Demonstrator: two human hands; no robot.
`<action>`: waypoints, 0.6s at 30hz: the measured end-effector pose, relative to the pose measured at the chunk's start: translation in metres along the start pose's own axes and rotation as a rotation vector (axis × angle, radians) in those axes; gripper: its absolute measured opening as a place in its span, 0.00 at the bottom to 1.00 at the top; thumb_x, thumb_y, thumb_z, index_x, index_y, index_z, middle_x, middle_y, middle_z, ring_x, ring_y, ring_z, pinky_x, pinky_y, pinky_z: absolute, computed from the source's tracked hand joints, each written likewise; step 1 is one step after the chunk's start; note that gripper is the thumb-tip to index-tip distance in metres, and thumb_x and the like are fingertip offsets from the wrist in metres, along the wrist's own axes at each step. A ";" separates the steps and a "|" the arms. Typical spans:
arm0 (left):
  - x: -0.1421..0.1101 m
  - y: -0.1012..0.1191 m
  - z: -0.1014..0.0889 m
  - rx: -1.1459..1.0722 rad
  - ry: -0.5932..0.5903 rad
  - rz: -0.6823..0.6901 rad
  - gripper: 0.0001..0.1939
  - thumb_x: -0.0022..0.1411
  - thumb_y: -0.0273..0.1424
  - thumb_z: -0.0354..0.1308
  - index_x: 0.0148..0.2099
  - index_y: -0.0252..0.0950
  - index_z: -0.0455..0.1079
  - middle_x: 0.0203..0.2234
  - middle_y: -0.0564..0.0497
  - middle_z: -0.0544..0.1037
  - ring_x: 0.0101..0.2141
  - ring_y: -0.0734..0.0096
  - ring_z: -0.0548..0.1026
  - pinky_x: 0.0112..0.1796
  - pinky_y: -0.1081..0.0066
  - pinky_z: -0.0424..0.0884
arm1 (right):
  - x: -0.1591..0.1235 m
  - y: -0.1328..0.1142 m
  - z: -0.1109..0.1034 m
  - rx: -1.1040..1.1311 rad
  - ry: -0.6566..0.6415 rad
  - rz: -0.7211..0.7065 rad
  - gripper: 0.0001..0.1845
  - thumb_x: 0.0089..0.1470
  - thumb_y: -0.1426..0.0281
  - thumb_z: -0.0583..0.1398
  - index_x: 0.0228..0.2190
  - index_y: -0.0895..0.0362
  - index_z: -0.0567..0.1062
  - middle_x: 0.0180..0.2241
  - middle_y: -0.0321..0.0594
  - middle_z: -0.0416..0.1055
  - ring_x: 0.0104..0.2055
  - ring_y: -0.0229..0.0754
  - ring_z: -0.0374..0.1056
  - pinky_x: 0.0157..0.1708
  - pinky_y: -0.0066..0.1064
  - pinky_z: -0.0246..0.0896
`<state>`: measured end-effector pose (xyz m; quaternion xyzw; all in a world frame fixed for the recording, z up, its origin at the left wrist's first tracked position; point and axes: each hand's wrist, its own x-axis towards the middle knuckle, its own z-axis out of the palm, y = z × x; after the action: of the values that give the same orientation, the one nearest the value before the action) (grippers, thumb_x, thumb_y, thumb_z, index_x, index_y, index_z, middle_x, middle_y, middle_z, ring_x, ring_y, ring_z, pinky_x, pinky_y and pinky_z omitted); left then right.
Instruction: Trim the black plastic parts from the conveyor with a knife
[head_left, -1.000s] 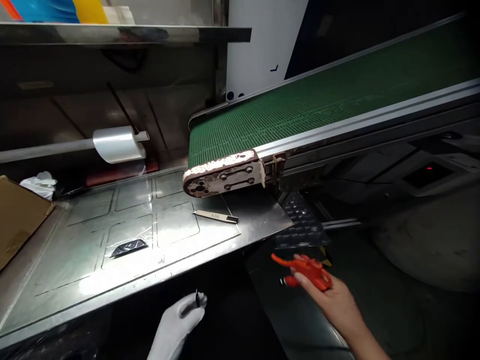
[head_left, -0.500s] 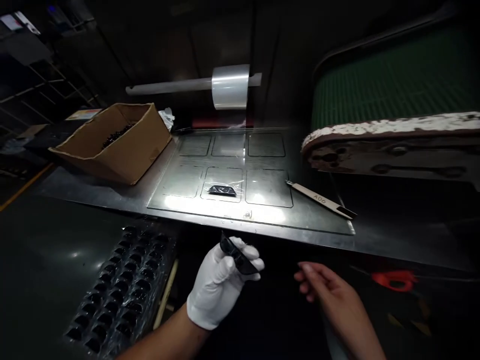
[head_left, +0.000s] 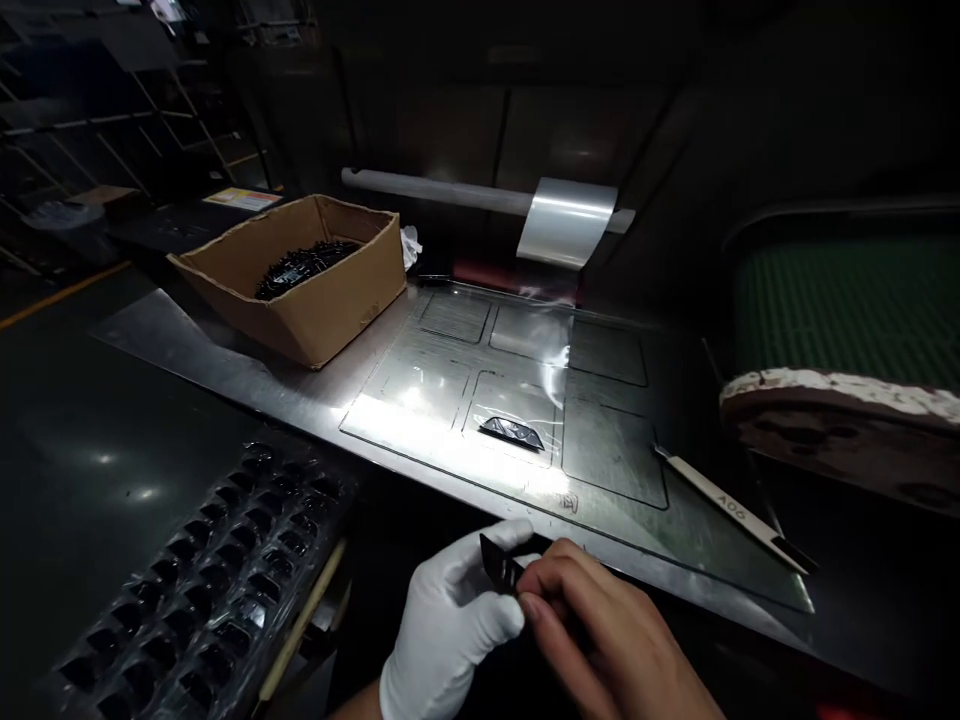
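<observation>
My left hand [head_left: 448, 628], in a white glove, is closed on a small black plastic part [head_left: 501, 564] just below the front edge of the steel worktable [head_left: 225, 365]. My bare right hand [head_left: 600, 640] has its fingers curled onto the same part from the right, touching the gloved fingers. A second black part [head_left: 513, 432] lies wrapped in clear film on the table's marked plate. A flat knife labelled A06 [head_left: 731, 508] lies to the right of it.
A cardboard box [head_left: 300, 275] with several black parts stands at the back left. A roll of clear film [head_left: 566, 222] hangs on a bar behind the plate. A black moulded tray [head_left: 202, 590] sits lower left. The green conveyor's end [head_left: 840, 400] juts in on the right.
The view swung left. The red tool left my right hand, which came over to the black part held by my gloved left hand.
</observation>
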<state>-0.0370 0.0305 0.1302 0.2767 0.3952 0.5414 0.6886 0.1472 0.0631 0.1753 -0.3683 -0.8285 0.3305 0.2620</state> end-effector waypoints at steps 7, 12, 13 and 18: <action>0.009 -0.027 -0.027 -0.118 -0.148 -0.120 0.30 0.69 0.53 0.64 0.60 0.34 0.78 0.50 0.32 0.83 0.47 0.48 0.85 0.48 0.58 0.80 | 0.087 0.043 -0.057 -0.596 0.069 0.048 0.08 0.73 0.64 0.55 0.40 0.53 0.72 0.35 0.35 0.73 0.29 0.38 0.70 0.29 0.31 0.60; 0.015 -0.036 -0.040 -0.109 -0.214 -0.140 0.24 0.72 0.48 0.63 0.56 0.34 0.80 0.46 0.34 0.85 0.45 0.52 0.86 0.49 0.59 0.80 | 0.122 0.069 -0.066 -0.894 -0.110 0.067 0.14 0.74 0.63 0.51 0.40 0.55 0.73 0.36 0.38 0.75 0.30 0.42 0.72 0.25 0.33 0.53; 0.017 -0.034 -0.040 -0.102 -0.230 -0.137 0.23 0.72 0.47 0.63 0.56 0.34 0.80 0.46 0.34 0.85 0.45 0.52 0.86 0.50 0.58 0.80 | 0.125 0.070 -0.065 -0.911 -0.132 0.069 0.14 0.74 0.62 0.51 0.40 0.55 0.73 0.36 0.38 0.75 0.30 0.42 0.73 0.25 0.33 0.52; 0.017 -0.024 -0.033 -0.068 -0.244 -0.138 0.26 0.70 0.52 0.63 0.54 0.35 0.81 0.44 0.36 0.86 0.44 0.50 0.86 0.48 0.56 0.82 | 0.134 0.074 -0.060 -0.891 -0.218 0.105 0.15 0.73 0.64 0.52 0.40 0.56 0.75 0.38 0.40 0.78 0.32 0.43 0.75 0.25 0.33 0.54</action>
<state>-0.0506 0.0388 0.0886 0.2893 0.3082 0.4683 0.7759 0.1409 0.2274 0.1851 -0.4497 -0.8927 -0.0082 -0.0274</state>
